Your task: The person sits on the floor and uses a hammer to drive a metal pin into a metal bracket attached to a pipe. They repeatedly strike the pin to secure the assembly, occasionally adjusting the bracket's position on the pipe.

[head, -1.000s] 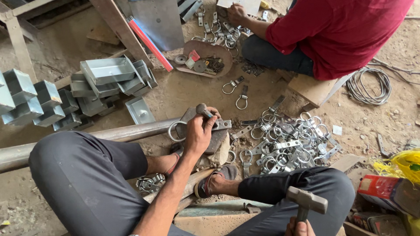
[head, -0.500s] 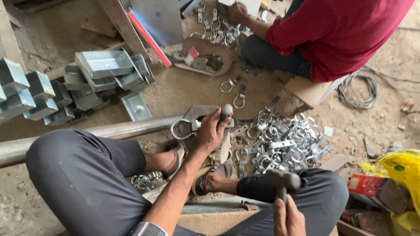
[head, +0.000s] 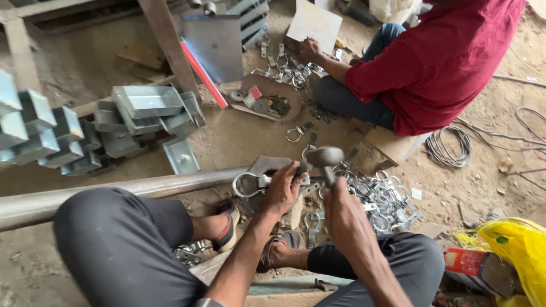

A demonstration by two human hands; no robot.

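**Q:** what's that thing you're working on, and where is it?

**Me:** It's a small metal ring clamp [head: 250, 183], shiny grey, a round loop with a flat tail. It lies on a rusty little steel block [head: 267, 166] just past my feet, touching the end of the long steel pipe [head: 114, 193] that comes in from 9 o'clock.

**Q:** and your hands?

**Me:** Left to right: my left hand [head: 282, 190] is curled shut over the clamp's tail, pinning it down, so the loop sticks out at 9 o'clock from my knuckles. My right hand [head: 341, 213] is fisted around the handle of the hammer [head: 325, 158]. The hammer head sits just at 1 o'clock from my left hand, right above the clamp's tail. Can't tell if it's actually touching the metal.

**Q:** much room to move?

**Me:** Tight. Stacked grey metal trays [head: 142, 113] at 10 o'clock, my knees close in at 6. The pile of loose clamps [head: 381, 196] sits right at 3 o'clock beside my right hand. The person in the red shirt [head: 443, 62] sits at 1 o'clock, well apart. Bare dirt between us is the only open patch.
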